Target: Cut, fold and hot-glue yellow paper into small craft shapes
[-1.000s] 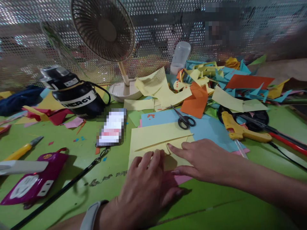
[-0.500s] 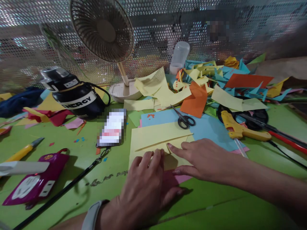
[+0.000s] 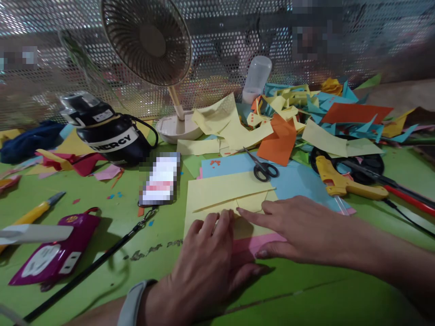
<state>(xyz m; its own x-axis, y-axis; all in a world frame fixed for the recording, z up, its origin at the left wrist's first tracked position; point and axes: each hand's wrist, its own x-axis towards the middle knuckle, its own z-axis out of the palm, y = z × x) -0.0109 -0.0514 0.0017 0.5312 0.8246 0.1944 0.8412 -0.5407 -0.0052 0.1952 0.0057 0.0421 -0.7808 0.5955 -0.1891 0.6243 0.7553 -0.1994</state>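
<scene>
My left hand (image 3: 205,256) rests on pale yellow paper, fingers bent downward and thumb spread aside. Its fingertips press at the lower edge of a small folded yellow paper (image 3: 249,203). From the right, my right hand (image 3: 294,226) reaches in, index finger stretched onto the same fold and thumb apart, over pink paper (image 3: 246,244). Neither hand is closed round anything. Beneath the fold lies a larger yellow sheet (image 3: 204,188), on top of blue paper (image 3: 295,176). Black-handled scissors (image 3: 263,170) lie just beyond, on the blue and yellow sheets.
A yellow glue gun (image 3: 346,181) lies right, beside red-handled pliers (image 3: 404,194). Behind are paper scraps (image 3: 278,122), a fan (image 3: 176,127) and a black bottle (image 3: 115,140). Left are a phone (image 3: 161,176), a strap (image 3: 102,260), a purple pouch (image 3: 68,249) and a yellow-handled tool (image 3: 30,215).
My right thumb has slid slightly right, baring more pink paper. Both hands stay on the folded yellow paper. The whole view has shifted a little.
</scene>
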